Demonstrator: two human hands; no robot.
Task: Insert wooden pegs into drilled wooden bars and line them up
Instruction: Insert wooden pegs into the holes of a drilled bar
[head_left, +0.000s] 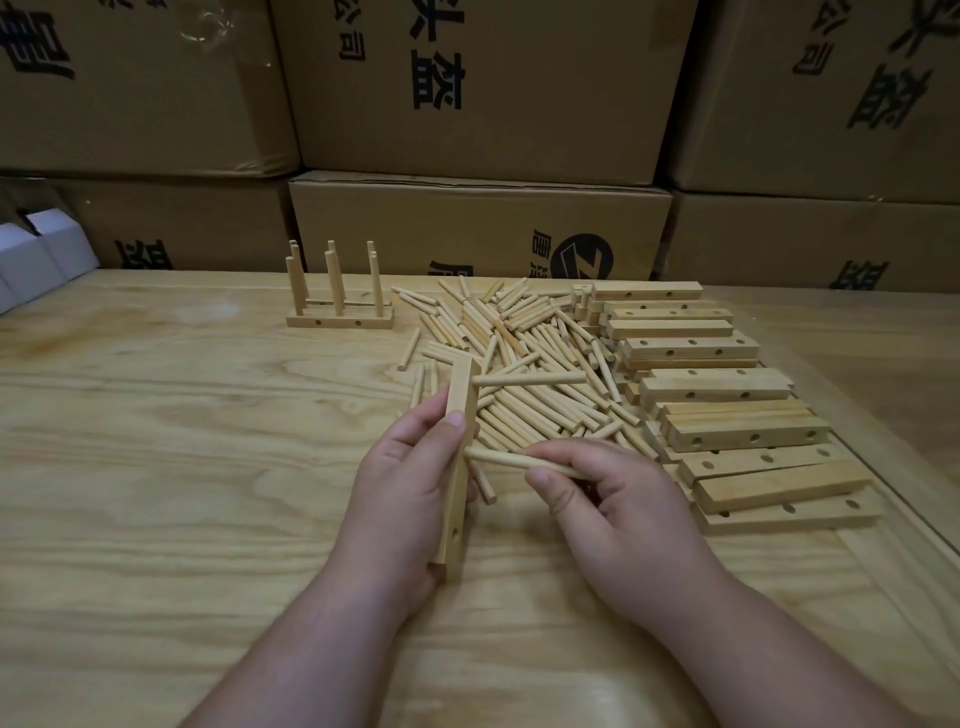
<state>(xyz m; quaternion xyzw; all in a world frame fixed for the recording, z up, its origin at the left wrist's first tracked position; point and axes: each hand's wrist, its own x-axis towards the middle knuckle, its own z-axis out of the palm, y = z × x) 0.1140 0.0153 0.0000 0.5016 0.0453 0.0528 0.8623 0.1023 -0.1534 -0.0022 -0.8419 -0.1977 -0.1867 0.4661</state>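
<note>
My left hand (400, 493) grips a drilled wooden bar (461, 395) that points away from me, a hole showing near its close end. One peg (524, 379) sticks out sideways from the bar's far end toward the right. My right hand (618, 509) pinches a second peg (498, 458) whose left tip meets the bar's middle. A heap of loose pegs (519, 338) lies just beyond both hands. Finished bars with upright pegs (337, 301) stand at the far left of the table (156, 467).
Several drilled bars (727, 395) are stacked in a row along the right. Cardboard boxes (467, 104) form a wall behind the table. White boxes (31, 254) sit at the far left edge.
</note>
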